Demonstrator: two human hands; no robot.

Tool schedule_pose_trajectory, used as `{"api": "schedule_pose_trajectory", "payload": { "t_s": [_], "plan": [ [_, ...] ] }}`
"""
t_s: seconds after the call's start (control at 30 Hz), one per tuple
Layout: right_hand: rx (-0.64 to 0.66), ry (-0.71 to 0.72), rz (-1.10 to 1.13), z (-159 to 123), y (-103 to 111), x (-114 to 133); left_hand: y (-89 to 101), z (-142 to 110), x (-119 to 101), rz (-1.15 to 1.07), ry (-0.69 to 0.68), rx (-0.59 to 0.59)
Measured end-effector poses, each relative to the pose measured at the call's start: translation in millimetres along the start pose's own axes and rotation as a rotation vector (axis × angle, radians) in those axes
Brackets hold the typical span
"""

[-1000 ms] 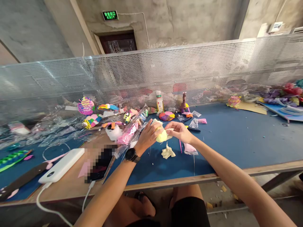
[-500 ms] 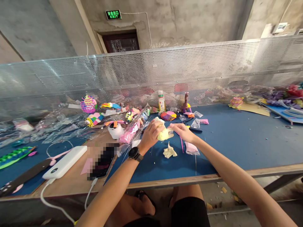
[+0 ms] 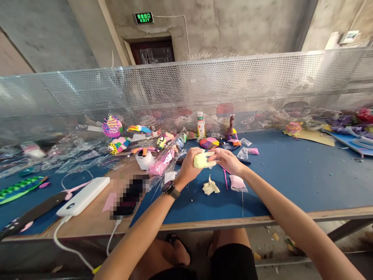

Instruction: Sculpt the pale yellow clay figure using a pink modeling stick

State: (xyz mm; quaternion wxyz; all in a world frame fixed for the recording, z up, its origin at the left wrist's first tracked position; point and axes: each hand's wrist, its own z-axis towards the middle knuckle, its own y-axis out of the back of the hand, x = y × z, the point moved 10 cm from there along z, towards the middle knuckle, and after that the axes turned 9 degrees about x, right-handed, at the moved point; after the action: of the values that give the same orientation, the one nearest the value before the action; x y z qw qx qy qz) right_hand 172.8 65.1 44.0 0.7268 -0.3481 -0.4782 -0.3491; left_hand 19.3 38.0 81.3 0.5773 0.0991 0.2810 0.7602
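A lump of pale yellow clay is held above the blue table between both hands. My left hand, with a black watch on its wrist, grips its left side. My right hand pinches its right end with the fingertips. A smaller torn piece of the same pale clay lies on the table just below the hands. A pink clay packet rests right of that piece.
Colourful clay figures, plastic bags and a small bottle crowd the far left and middle. A white power bank and a phone lie near the front edge. A perforated metal screen stands behind.
Both hands have kept working the yellow lump, turning it slightly; my right fingers have closed in on its end. The view shifted a little to the left.
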Motion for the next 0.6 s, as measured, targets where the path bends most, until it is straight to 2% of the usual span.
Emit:
{"api": "schedule_pose_trajectory", "payload": {
  "t_s": [0.2,0.3,0.6],
  "plan": [
    [0.002,-0.086,0.104,0,4,-11,-4.0,-1,1,-0.082,0.035,-0.006],
    [-0.019,-0.084,0.102,2,6,-11,-4.3,-1,1,-0.093,0.039,-0.01],
    [-0.144,0.06,-0.279,-3,14,17,-3.1,-2,5,-0.029,0.028,0.003]
  ]
}}
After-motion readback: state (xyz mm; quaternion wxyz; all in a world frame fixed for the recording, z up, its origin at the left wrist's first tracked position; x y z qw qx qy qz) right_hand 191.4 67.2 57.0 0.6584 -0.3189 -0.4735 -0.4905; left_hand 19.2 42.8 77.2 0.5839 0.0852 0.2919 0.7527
